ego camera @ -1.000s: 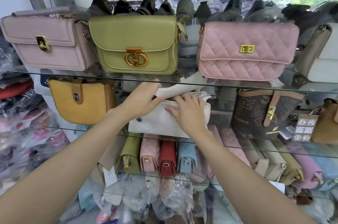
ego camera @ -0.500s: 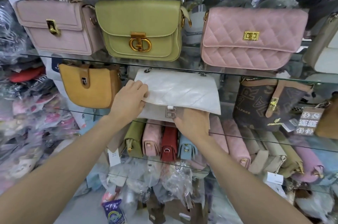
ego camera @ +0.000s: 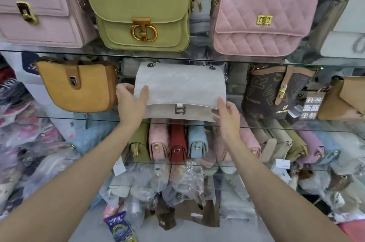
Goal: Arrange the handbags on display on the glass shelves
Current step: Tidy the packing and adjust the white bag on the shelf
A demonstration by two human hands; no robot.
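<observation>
The glass shelves run in tiers across the view. The top one carries three bags clearly — a pale pink flap bag at its left end, an olive-green bag in the middle and a pink quilted bag to the right — with part of a white one at the right edge. The middle shelf holds four: a mustard bag at the left, the white quilted handbag at the centre, a brown monogram bag and a tan bag at the right end. Below, small bags stand packed end-on; I cannot count them surely.

The white handbag stands upright near the front edge of the middle shelf. The left hand lies flat with fingers spread against its left side; the right hand has straight fingers touching its lower right corner. Neither pinches it.

The likely trouble — the soft bag may slump forward off the front edge once both hands leave, since it stands close to it, or a sideways nudge could knock the mustard bag beside it.
</observation>
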